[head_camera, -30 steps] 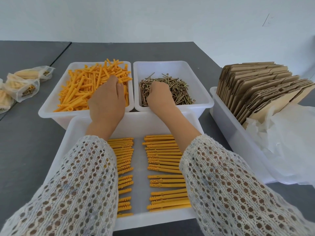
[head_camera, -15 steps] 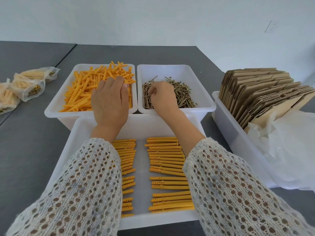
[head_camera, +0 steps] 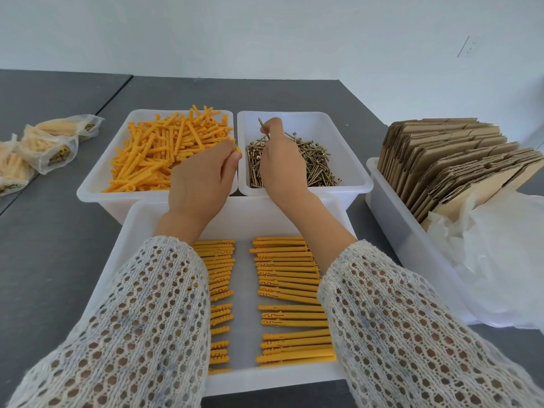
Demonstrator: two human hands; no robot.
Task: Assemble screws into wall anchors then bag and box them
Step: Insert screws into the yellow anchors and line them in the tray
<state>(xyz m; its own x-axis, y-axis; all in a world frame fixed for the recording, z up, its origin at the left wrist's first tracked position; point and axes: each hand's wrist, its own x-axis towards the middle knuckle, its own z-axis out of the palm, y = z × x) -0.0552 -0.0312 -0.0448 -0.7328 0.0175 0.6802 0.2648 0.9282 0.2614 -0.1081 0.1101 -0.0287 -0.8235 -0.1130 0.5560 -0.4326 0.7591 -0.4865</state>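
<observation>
Two hands meet: left hand [head_camera: 200, 178] grips an anchor [head_camera: 238, 149], pointing three o'clock; right hand [head_camera: 279, 166] pinches a screw [head_camera: 263, 128] upright.

Both forearms reach away from the body in loose open-knit sleeves, the left hand [head_camera: 200, 178] back-up with its fingers curled around a small orange piece at the fingertips, the right hand [head_camera: 279, 166] just beside it, raised slightly and pinching a thin screw [head_camera: 263, 128] upright.
</observation>
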